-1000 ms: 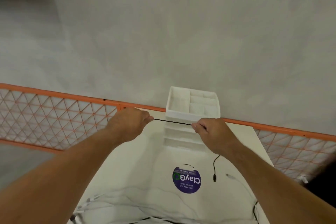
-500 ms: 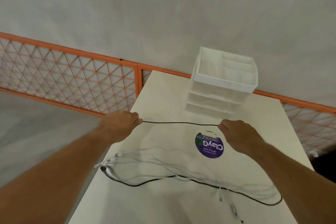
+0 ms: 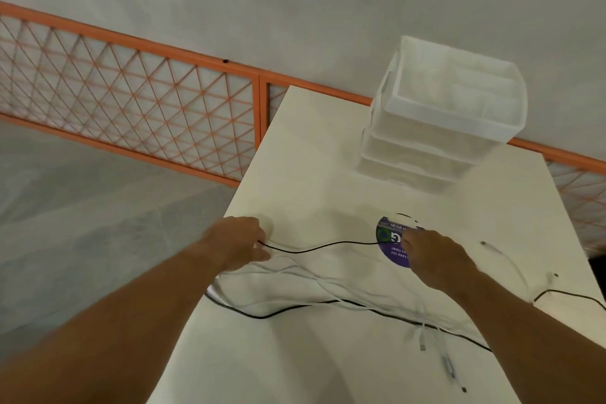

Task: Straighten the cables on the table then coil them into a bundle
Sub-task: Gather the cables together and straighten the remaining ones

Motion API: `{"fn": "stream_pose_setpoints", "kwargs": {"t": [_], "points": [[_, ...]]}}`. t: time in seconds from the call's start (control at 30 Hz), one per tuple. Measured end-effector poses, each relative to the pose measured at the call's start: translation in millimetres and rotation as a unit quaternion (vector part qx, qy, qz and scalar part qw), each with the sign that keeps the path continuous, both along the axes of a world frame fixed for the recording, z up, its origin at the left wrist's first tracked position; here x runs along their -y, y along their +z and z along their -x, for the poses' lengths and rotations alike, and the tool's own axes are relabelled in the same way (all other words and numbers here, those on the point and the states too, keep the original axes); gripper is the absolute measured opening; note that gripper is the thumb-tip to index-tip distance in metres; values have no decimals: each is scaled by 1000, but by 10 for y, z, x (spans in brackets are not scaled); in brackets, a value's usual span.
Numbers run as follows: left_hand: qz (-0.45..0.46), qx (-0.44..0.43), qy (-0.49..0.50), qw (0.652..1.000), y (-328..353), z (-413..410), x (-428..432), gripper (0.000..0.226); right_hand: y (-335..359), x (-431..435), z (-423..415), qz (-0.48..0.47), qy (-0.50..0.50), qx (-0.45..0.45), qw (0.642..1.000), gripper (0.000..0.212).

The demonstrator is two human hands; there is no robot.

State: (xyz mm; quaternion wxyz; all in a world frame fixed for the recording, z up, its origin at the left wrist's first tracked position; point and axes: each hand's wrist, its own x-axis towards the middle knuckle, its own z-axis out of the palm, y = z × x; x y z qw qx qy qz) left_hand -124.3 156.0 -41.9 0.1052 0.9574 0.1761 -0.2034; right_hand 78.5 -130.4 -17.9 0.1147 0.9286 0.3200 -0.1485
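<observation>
A slack black cable point(image 3: 321, 248) sagged between both hands low over the white table point(image 3: 311, 141). The left hand point(image 3: 237, 244), near the table's left edge, pinched one part of it. The right hand point(image 3: 433, 256) held it over a round purple sticker point(image 3: 388, 246). Nearer, tangled white cables point(image 3: 328, 285) lay across the tabletop, with a further black stretch running along them. A white stacked drawer unit point(image 3: 442, 115) stood at the far right, and an orange mesh fence point(image 3: 131, 102) ran behind the table.

Soft, even, rather dim light fills the view, with only faint shadows on the table point(image 3: 305, 147). The white stacked trays point(image 3: 439, 128) and both forearms smear with motion blur. The orange fence point(image 3: 137, 98) bows from wide-angle distortion.
</observation>
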Motion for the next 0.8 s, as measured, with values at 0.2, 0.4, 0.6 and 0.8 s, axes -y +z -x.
{"fn": "stream_pose_setpoints", "kwargs": {"t": [0.2, 0.4, 0.6, 0.8], "points": [[53, -5, -5, 999, -5, -75, -148, 27, -119, -131, 20, 17, -14, -29, 999, 22], [153, -15, 66, 986, 78, -128, -304, 28, -234, -199, 2, -3, -25, -46, 999, 15], [171, -45, 74, 981, 221, -168, -331, 25, -334, -184, -47, 28, -18, -51, 998, 20], [204, -33, 70, 976, 350, -255, -239, 28, -201, -491, 241, -108, -14, -84, 990, 41]]}}
